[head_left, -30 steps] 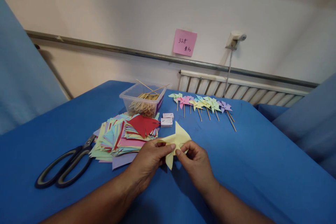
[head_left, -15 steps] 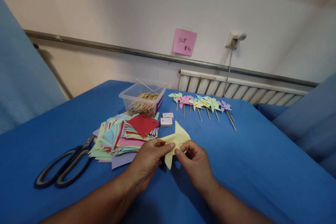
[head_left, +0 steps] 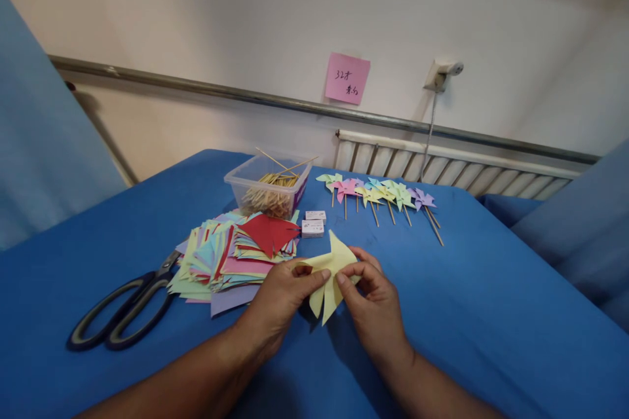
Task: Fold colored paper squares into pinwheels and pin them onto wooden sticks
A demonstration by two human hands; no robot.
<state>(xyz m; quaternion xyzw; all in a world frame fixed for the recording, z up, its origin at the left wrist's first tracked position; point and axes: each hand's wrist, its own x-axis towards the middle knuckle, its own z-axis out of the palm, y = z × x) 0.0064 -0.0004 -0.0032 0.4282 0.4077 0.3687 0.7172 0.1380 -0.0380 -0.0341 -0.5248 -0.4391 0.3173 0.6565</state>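
One pair of scissors (head_left: 125, 306), two small boxes (head_left: 313, 223), one tub (head_left: 268, 186).

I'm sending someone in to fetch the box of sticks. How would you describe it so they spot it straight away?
On the blue-covered table, look toward the far edge by the wall, behind the pile of coloured paper pieces. There stands a clear plastic tub filled with thin wooden sticks, a few poking over its rim. It is the only container there; the two small white boxes beside it are shut and much smaller.
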